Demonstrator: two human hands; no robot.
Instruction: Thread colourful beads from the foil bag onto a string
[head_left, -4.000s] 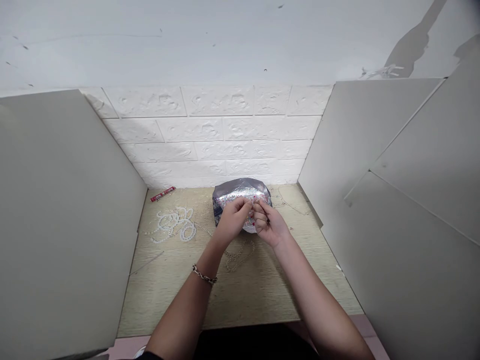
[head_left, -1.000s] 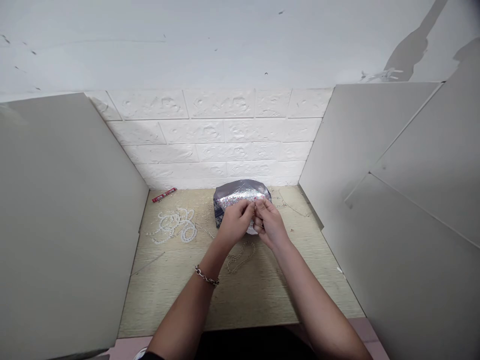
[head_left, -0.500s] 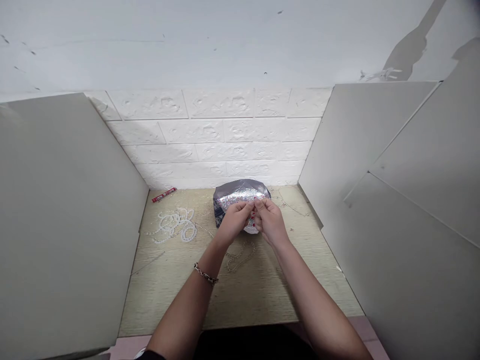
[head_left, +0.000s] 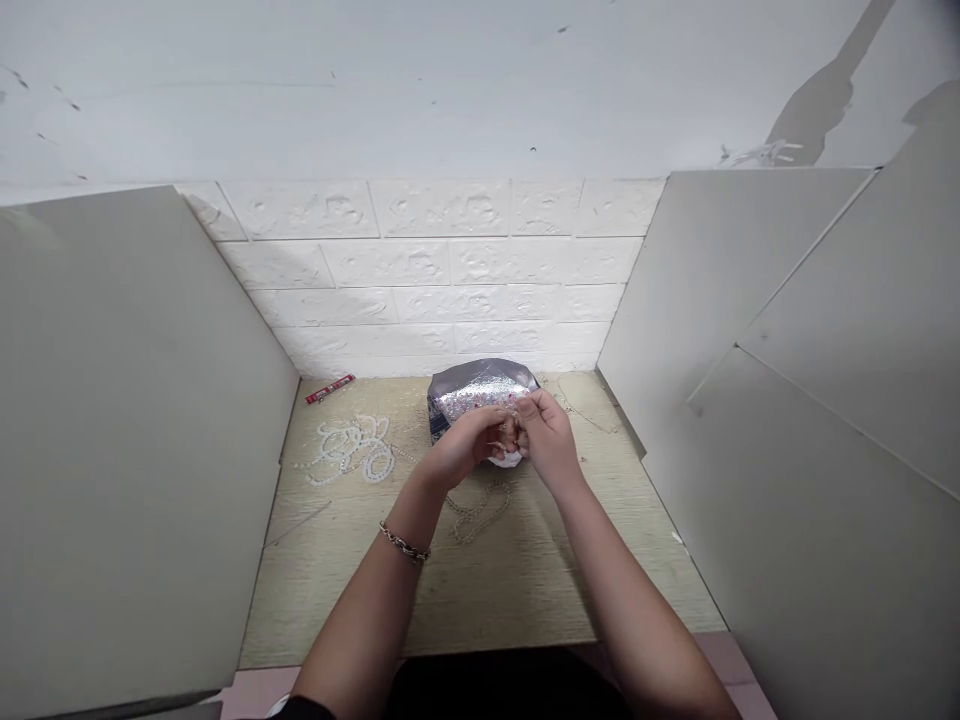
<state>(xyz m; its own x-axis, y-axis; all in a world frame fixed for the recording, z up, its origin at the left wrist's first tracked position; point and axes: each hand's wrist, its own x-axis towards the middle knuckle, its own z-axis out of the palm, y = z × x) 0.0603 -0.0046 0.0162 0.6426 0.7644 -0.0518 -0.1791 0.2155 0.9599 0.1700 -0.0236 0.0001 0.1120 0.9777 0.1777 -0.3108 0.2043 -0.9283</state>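
Glittery bag (head_left: 487,378): I am seeing it sitting at the centre of the frame on the pale table (head_left: 540,600), its lower front partly hidden behind the hands.
Left hand (head_left: 466,440): it is curving in front of the bag, its fingertips sitting close to the other hand's.
Right hand (head_left: 549,430): it is bunching its fingers right beside the left's; they are overlapping in my view, so I cannot tell whether either is clamping anything.
Pinch risk: if something tiny is sitting between those fingertips, I am judging that a loose pinch could lose it against the glitter.
Snag risk: a looped strand (head_left: 469,516) is lying at lower centre, where a dragging wrist could be catching it.
White beads (head_left: 369,450): they are lying in tangled loops at centre left; a sideways sweep could be knotting them further.
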